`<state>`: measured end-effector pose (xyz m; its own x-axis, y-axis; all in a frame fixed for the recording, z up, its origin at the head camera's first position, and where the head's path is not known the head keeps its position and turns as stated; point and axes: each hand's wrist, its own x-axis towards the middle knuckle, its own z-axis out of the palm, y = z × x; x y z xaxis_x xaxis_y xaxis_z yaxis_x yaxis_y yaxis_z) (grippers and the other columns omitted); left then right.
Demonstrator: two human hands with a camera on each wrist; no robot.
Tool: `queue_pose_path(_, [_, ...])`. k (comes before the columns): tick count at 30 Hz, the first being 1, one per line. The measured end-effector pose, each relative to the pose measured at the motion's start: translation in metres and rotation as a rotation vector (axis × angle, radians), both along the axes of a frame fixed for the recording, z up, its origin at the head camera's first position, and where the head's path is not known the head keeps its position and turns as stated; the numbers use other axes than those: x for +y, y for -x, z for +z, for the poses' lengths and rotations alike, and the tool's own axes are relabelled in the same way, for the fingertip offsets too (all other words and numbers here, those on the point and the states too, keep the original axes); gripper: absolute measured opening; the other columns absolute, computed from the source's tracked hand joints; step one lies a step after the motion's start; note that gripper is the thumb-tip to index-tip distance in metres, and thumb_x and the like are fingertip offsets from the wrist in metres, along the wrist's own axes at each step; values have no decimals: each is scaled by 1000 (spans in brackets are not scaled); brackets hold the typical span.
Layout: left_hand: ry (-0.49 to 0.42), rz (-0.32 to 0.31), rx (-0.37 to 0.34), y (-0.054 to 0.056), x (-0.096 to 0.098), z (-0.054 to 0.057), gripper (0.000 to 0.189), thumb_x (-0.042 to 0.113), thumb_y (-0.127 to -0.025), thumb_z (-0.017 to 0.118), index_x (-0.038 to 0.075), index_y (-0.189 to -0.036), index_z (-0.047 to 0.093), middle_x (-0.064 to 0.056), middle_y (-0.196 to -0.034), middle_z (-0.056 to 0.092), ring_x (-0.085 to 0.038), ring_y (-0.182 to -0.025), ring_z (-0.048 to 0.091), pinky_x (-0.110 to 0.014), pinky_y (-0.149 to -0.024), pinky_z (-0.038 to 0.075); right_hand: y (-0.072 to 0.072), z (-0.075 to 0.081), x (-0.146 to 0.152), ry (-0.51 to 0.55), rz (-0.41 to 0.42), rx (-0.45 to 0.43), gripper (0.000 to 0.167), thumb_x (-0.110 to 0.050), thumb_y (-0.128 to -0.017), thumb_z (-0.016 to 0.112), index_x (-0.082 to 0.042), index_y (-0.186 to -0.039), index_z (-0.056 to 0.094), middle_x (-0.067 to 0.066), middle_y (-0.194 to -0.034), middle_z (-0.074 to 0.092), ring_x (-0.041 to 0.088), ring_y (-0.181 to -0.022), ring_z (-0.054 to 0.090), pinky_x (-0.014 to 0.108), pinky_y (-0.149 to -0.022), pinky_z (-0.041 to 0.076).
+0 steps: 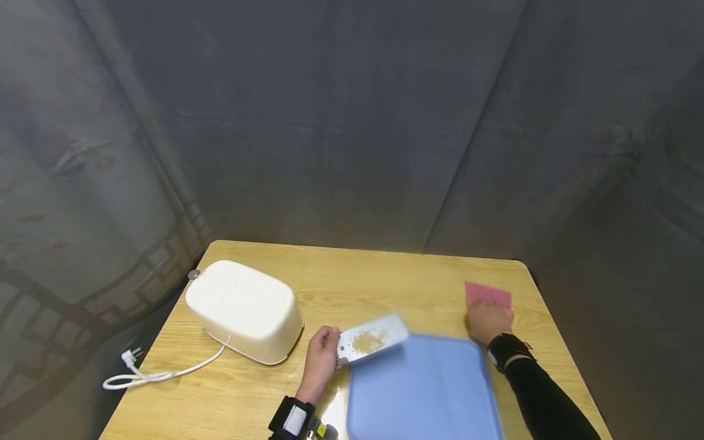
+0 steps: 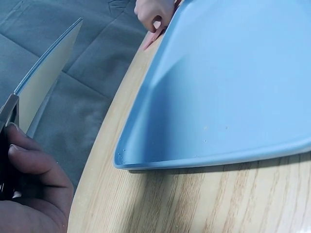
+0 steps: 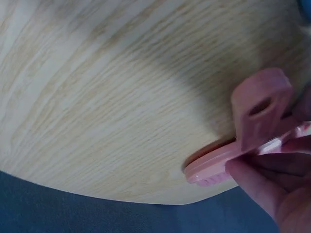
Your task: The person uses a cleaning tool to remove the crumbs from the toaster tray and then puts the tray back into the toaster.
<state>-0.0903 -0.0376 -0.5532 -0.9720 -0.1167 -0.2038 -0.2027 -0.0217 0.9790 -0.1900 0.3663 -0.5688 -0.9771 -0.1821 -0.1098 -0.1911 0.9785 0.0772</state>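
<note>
My left hand (image 1: 321, 360) pinches one end of a flat pale crumb tray (image 1: 393, 329), tilted above the corner of a blue tray (image 1: 440, 391). A patch of tan crumbs (image 1: 365, 342) lies on its top face. In the left wrist view the crumb tray (image 2: 51, 70) appears edge-on, its dark end between thumb and fingers. Beyond the blue tray's right corner, my right hand (image 1: 486, 321) grips a pink ridged tool (image 1: 489, 295) close over the table. The right wrist view shows its slotted handle (image 3: 262, 104) and rounded end; fingers cover the rest.
A cream, rounded appliance (image 1: 242, 305) stands at the table's left. Its white cord (image 1: 187, 371) and plug (image 1: 131, 357) reach past the left edge. A few crumbs (image 2: 205, 127) dot the blue tray. Grey cloth (image 1: 330, 122) hangs behind the wooden table (image 1: 374, 275).
</note>
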Motion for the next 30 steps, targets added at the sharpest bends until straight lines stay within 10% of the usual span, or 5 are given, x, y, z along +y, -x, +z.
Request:
queue_pose_path(7, [8, -9, 2, 2, 3, -2, 31, 23, -111, 49, -4, -104, 62, 4, -72, 42, -7, -56, 44, -22, -54, 41, -10, 5, -5, -101, 178, 74, 38, 4, -89, 72, 8, -124, 57, 13, -77, 60, 19, -58, 52, 39, -61, 57])
queue_pose_path(10, [11, -6, 0, 5, 4, -3, 31, 23, -111, 49, -4, -104, 62, 4, -73, 42, -7, -56, 44, -22, -55, 41, -9, 9, -5, -145, 207, 86, 25, 2, -86, 77, 2, -108, 65, 10, -77, 59, 19, -59, 50, 38, -60, 55])
queue_pose_path(14, [40, -9, 5, 6, 5, -2, 31, 20, -112, 47, -6, -105, 61, 3, -73, 41, -7, -57, 43, -22, -55, 40, -7, 14, -6, -79, 146, 50, 10, -4, -87, 74, -4, -88, 65, 4, -68, 50, 19, -58, 47, 35, -54, 46])
queue_pose_path(22, [46, -16, 13, 7, 6, -1, 31, 20, -112, 46, -6, -104, 60, 3, -74, 40, -7, -58, 43, -22, -56, 41, -7, 41, -11, 60, -15, -35, 49, -5, -89, 67, 18, -131, 55, 8, -68, 55, 21, -55, 51, 37, -52, 49])
queue_pose_path(30, [4, 14, 22, 11, 7, -2, 30, 22, -110, 50, -4, -105, 63, 2, -75, 45, -8, -61, 46, -22, -56, 41, -4, 63, -7, -77, 64, 87, 52, 9, -76, 85, 15, -121, 60, 27, -86, 68, 28, -59, 61, 50, -59, 60])
